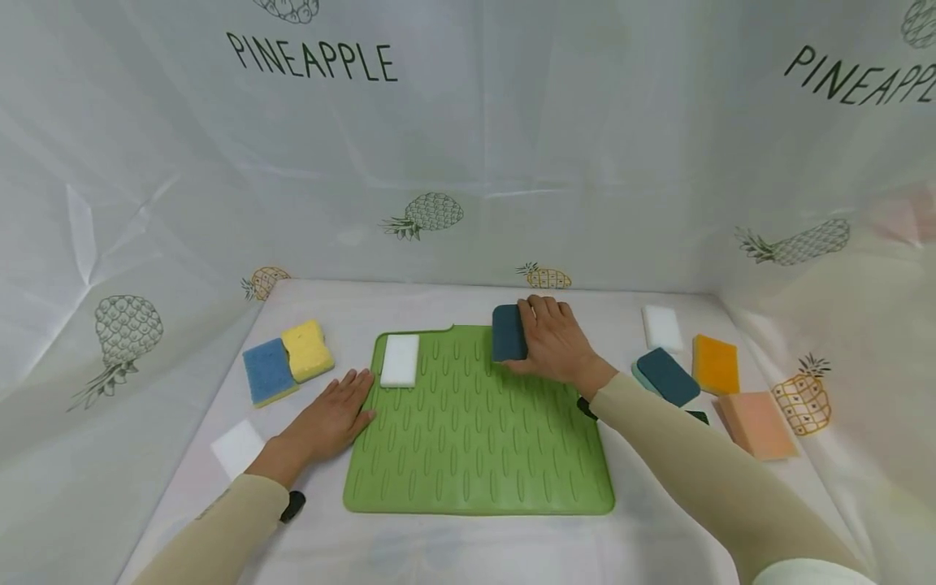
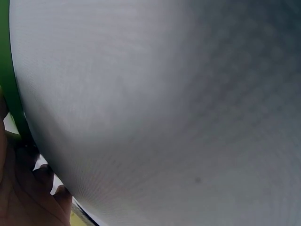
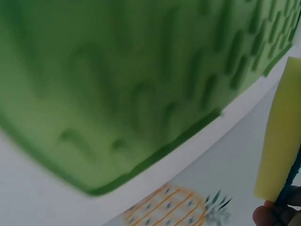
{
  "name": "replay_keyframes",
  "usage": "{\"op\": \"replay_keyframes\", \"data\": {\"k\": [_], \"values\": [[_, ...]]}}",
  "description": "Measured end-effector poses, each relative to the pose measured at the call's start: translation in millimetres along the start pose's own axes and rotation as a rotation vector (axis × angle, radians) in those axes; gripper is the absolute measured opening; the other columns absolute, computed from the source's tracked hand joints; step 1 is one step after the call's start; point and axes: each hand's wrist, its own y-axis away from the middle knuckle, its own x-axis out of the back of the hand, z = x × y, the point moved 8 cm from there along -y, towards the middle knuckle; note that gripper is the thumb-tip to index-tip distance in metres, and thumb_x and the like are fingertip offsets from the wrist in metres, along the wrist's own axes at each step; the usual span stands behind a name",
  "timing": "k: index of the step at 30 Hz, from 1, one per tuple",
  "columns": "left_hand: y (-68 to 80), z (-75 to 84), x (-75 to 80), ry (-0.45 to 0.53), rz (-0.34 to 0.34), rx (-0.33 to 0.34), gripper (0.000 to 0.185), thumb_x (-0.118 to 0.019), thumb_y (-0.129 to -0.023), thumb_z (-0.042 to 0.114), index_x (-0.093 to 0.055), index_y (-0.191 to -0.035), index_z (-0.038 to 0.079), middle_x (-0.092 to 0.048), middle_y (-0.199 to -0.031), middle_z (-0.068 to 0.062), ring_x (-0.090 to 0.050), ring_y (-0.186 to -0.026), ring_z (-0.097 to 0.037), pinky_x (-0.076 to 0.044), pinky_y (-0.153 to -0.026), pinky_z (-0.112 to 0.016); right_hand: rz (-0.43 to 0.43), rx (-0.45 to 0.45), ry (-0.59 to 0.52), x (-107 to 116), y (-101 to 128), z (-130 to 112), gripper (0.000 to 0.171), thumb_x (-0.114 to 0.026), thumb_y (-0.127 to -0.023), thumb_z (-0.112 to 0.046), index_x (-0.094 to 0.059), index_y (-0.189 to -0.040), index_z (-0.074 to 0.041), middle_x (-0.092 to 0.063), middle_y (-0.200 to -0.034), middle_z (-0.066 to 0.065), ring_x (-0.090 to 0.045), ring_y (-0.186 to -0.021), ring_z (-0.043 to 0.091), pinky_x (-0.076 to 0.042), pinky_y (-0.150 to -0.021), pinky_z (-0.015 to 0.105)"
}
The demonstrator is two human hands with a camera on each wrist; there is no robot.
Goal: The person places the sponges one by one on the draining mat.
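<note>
A green ribbed mat (image 1: 475,431) lies in the middle of the white-covered table. A white sponge (image 1: 400,360) rests on its far left corner. My right hand (image 1: 544,335) grips a dark teal sponge (image 1: 508,333) at the mat's far edge, fingers curled over it. In the right wrist view the sponge's yellow foam side (image 3: 282,136) shows above a fingertip (image 3: 269,216), beside the blurred mat (image 3: 117,94). My left hand (image 1: 344,402) lies flat on the table with fingertips touching the mat's left edge. The left wrist view shows mostly white cloth, the mat's edge (image 2: 8,80) and part of the hand (image 2: 23,197).
Left of the mat lie a blue sponge (image 1: 267,371), a yellow sponge (image 1: 308,349) and a white sponge (image 1: 237,447). On the right lie a white sponge (image 1: 661,327), a teal one (image 1: 667,377), an orange one (image 1: 714,363) and a peach one (image 1: 756,424). Pineapple-printed sheets wall in the table.
</note>
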Motion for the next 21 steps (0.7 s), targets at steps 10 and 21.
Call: {"op": "replay_keyframes", "data": {"k": [10, 21], "values": [[0.7, -0.1, -0.7, -0.004, 0.001, -0.003, 0.071, -0.053, -0.112, 0.034, -0.027, -0.164, -0.006, -0.031, -0.170, -0.024, -0.027, -0.158, -0.046, -0.025, -0.129, -0.063, -0.091, 0.049, -0.067, -11.2, -29.8, -63.0, 0.114, -0.068, -0.081, -0.084, -0.046, -0.153, 0.002, -0.055, -0.144, 0.023, -0.055, -0.130, 0.040, -0.051, -0.104, 0.055], [0.2, -1.8, 1.3, -0.004, 0.002, -0.005, 0.070, -0.053, -0.111, 0.034, -0.027, -0.164, -0.006, -0.031, -0.170, -0.023, -0.027, -0.158, -0.046, -0.025, -0.129, -0.063, -0.186, 0.028, -0.122, -26.5, -49.2, -92.3, 0.114, -0.063, -0.081, -0.087, -0.045, -0.153, -0.002, -0.053, -0.147, 0.019, -0.054, -0.132, 0.036, -0.049, -0.108, 0.053]]}}
